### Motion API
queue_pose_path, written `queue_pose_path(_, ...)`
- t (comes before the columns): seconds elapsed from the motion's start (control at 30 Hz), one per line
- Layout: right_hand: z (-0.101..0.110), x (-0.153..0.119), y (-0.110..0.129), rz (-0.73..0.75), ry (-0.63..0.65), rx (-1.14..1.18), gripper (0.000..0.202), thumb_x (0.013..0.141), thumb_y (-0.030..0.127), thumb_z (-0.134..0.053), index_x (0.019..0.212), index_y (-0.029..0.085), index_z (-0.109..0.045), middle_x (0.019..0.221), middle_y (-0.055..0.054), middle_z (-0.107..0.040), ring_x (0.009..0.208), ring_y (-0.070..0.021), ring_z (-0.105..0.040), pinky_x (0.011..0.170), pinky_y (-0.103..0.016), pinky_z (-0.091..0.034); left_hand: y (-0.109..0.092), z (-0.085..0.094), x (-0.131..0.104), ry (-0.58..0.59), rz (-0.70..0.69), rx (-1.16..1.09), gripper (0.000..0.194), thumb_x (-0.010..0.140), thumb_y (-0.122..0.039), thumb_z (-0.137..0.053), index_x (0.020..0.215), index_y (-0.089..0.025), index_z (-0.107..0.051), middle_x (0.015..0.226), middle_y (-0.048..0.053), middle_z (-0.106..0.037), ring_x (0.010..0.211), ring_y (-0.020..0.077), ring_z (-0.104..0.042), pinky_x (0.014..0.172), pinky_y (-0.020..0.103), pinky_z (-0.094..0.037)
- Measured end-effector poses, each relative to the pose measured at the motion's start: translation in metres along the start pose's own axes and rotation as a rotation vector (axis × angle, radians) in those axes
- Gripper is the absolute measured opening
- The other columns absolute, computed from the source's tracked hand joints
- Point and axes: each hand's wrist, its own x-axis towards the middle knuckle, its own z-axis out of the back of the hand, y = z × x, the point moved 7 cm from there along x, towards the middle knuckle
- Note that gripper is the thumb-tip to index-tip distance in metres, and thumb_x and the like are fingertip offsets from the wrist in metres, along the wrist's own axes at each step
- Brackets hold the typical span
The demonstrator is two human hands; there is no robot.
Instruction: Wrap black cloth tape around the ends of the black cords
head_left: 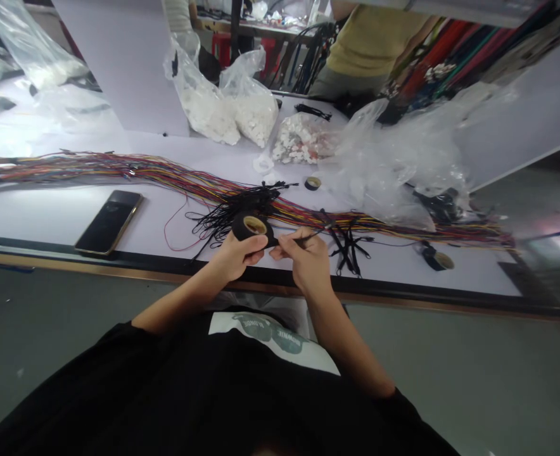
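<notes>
A roll of black tape point(242, 229) is pinched in the left hand point(235, 258), close to the front edge of the surface point(156, 221). Just beside it, the right hand point(309, 261) pinches a thin dark cable point(326, 227). Beyond lie black looped cables point(242, 204) and a long bundle of coloured wires point(166, 174); a phone point(109, 221) lies leftward, near that edge.

L forearm point(180, 299) runs fwd & inward, R forearm point(349, 339) likewise but steeper; hands nearly meet in front of torso point(261, 405). L hand point(239, 254) gripping, L thumb point(254, 243) extended twd R, fingers point(254, 258) curled below. R hand point(310, 261) in pinch, R thumb point(290, 246) twd L; both abt level.
</notes>
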Motion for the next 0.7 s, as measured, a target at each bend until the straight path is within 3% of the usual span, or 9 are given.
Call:
queue_pose_path(0.1, 0.002, 0.009, -0.008, -0.06, -0.023, 0.142, 0.03, 0.06, 0.034, -0.072, 0.056, 0.02, -0.045, 0.042, 0.006, -0.055, 0.037, -0.0089, -0.051, 0.041, -0.021, -0.04, -0.016, 0.005, -0.014, -0.016, -0.248, 0.184, 0.049, 0.052, -0.037, -0.076, 0.089, -0.019, -0.048, 0.085, 0.002, -0.051, 0.082, 0.016, -0.053, 0.073, 0.03, -0.045)
queue_pose_path(0.17, 0.005, 0.014, -0.006, -0.034, -0.007, 0.114, 0.031, 0.06, 0.033, -0.071, 0.054, 0.02, -0.044, 0.04, 0.007, -0.052, 0.034, -0.0066, -0.045, 0.037, -0.019, -0.034, -0.022, 0.001, -0.02, 0.137, -0.357, 0.365, 0.067, 0.045, -0.037, -0.08, 0.101, -0.019, -0.046, 0.098, 0.005, -0.05, 0.096, 0.0208, -0.051, 0.085, 0.035, -0.043)
queue_pose_path(0.27, 0.009, 0.015, 0.003, 0.036, 0.06, -0.076, 0.028, 0.061, 0.033, -0.071, 0.057, 0.02, -0.047, 0.04, 0.007, -0.051, 0.033, -0.0058, -0.04, 0.037, -0.019, -0.028, -0.019, -0.011, -0.025, 0.446, -0.366, 0.502, 0.081, 0.041, -0.054, -0.081, 0.106, -0.02, -0.045, 0.102, 0.007, -0.049, 0.096, 0.0232, -0.05, 0.083, 0.036, -0.044)
queue_pose_path(0.33, 0.01, 0.012, 0.01, 0.08, 0.086, -0.209, 0.026, 0.064, 0.036, -0.069, 0.058, 0.02, -0.049, 0.042, 0.006, -0.052, 0.035, -0.0063, -0.04, 0.038, -0.02, -0.029, -0.017, -0.013, -0.023, 0.504, -0.327, 0.478, 0.075, 0.051, -0.064, -0.072, 0.106, -0.02, -0.045, 0.1, 0.007, -0.049, 0.088, 0.0203, -0.051, 0.076, 0.033, -0.045)
queue_pose_path(0.4, 0.01, 0.007, 0.017, 0.115, 0.09, -0.31, 0.028, 0.067, 0.039, -0.067, 0.057, 0.02, -0.049, 0.042, 0.006, -0.05, 0.037, -0.007, -0.041, 0.041, -0.021, -0.031, -0.017, -0.013, -0.017, 0.425, -0.3, 0.43, 0.053, 0.072, -0.062, -0.056, 0.102, -0.02, -0.045, 0.094, 0.005, -0.05, 0.08, 0.0158, -0.051, 0.069, 0.029, -0.044)
queue_pose_path(0.47, 0.009, 0.002, 0.024, 0.15, 0.082, -0.386, 0.028, 0.069, 0.04, -0.065, 0.056, 0.02, -0.05, 0.043, 0.006, -0.05, 0.04, -0.008, -0.042, 0.044, -0.023, -0.033, -0.018, -0.011, -0.011, 0.275, -0.302, 0.429, 0.032, 0.082, -0.049, -0.049, 0.094, -0.02, -0.047, 0.085, 0.002, -0.05, 0.072, 0.0123, -0.049, 0.064, 0.025, -0.042)
queue_pose_path(0.57, 0.007, -0.004, 0.033, 0.241, 0.046, -0.452, 0.027, 0.071, 0.038, -0.064, 0.055, 0.02, -0.052, 0.046, 0.005, -0.05, 0.046, -0.0098, -0.047, 0.049, -0.024, -0.036, -0.019, -0.01, -0.006, 0.077, -0.328, 0.552, 0.014, 0.076, -0.029, -0.058, 0.081, -0.019, -0.05, 0.074, -0.002, -0.048, 0.066, 0.0103, -0.046, 0.06, 0.022, -0.038)
queue_pose_path(0.7, 0.007, -0.009, 0.033, 0.289, -0.015, -0.416, 0.03, 0.073, 0.041, -0.063, 0.056, 0.02, -0.051, 0.048, 0.005, -0.05, 0.048, -0.0101, -0.048, 0.052, -0.024, -0.039, -0.023, -0.01, -0.005, -0.013, -0.35, 0.649, 0.006, 0.073, -0.017, -0.057, 0.069, -0.018, -0.053, 0.068, -0.002, -0.052, 0.065, 0.0108, -0.048, 0.061, 0.023, -0.037)
